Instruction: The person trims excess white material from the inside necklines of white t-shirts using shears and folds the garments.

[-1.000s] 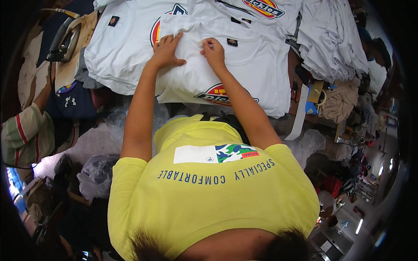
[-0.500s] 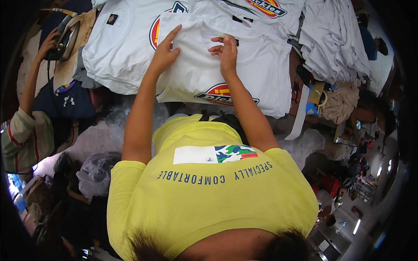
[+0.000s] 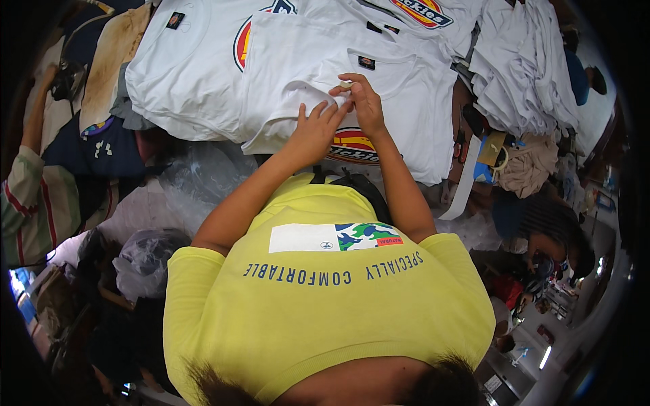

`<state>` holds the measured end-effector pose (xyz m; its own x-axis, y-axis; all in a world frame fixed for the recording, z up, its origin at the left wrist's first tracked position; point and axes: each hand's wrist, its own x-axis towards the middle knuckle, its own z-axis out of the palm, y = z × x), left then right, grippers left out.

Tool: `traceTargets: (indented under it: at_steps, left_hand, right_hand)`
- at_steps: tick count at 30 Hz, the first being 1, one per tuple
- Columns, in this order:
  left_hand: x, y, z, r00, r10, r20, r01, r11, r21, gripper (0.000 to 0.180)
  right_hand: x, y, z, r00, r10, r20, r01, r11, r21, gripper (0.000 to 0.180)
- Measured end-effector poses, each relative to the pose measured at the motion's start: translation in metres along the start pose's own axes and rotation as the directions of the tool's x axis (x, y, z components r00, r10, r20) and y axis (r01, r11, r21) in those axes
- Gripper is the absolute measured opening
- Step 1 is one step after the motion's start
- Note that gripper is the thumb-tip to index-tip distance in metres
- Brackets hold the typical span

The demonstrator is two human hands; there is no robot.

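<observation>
The person in a yellow T-shirt leans over a table spread with white garments. Both bare hands meet on the white T-shirt that lies flat in the middle of the pile, far from the body.

The left hand rests palm down on a folded hem of that shirt, its fingers stretched forward and slightly spread, pressing the cloth down rather than closing around it. The right hand sits just beside it, touching it at the fingertips; its grip is pinched, thumb and forefinger pressed together on a small bit of the shirt's fabric or a tag, too small to tell which. A round red and yellow print shows on the shirt just near the wrists.

To the left lies another white T-shirt with a small dark label, partly under the middle one. Farther left sits a tan cloth. On the far right is a heap of white garments, and near it a beige piece. Crumpled clear plastic wrap lies near the left elbow. At the left edge, another person's striped sleeve shows.
</observation>
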<state>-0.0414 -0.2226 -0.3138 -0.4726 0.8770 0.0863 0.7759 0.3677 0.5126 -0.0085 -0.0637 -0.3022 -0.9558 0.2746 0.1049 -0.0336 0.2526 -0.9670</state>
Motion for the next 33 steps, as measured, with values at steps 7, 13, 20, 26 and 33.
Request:
traceTargets:
  at_steps: [7,13,20,26,33]
  left_hand:
    - [0.004,-0.025,-0.017,0.939,-0.117,-0.323,0.015,0.954,-0.300,0.038]
    - [0.019,-0.061,-0.023,0.889,-0.195,-0.413,0.166,0.980,-0.107,0.024]
    - [0.023,-0.062,-0.027,0.883,-0.333,-0.332,0.377,0.923,0.076,0.048]
    - [0.022,-0.073,-0.022,0.887,-0.308,-0.345,0.353,0.933,0.073,0.047]
    - [0.022,-0.074,-0.024,0.898,-0.304,-0.317,0.339,0.939,0.057,0.050]
  right_hand:
    - [0.012,-0.003,0.017,0.995,-0.086,0.056,0.088,0.995,-0.038,0.032]
    - [0.020,0.015,0.032,0.998,-0.065,-0.012,0.060,0.973,-0.225,0.021]
    - [0.033,0.033,0.042,0.918,-0.396,0.009,0.326,0.743,-0.584,0.012]
    - [0.028,0.040,0.053,0.871,-0.461,0.174,0.409,0.482,-0.775,0.010]
    - [0.041,0.048,0.048,0.983,-0.086,-0.161,0.047,0.971,-0.235,0.014]
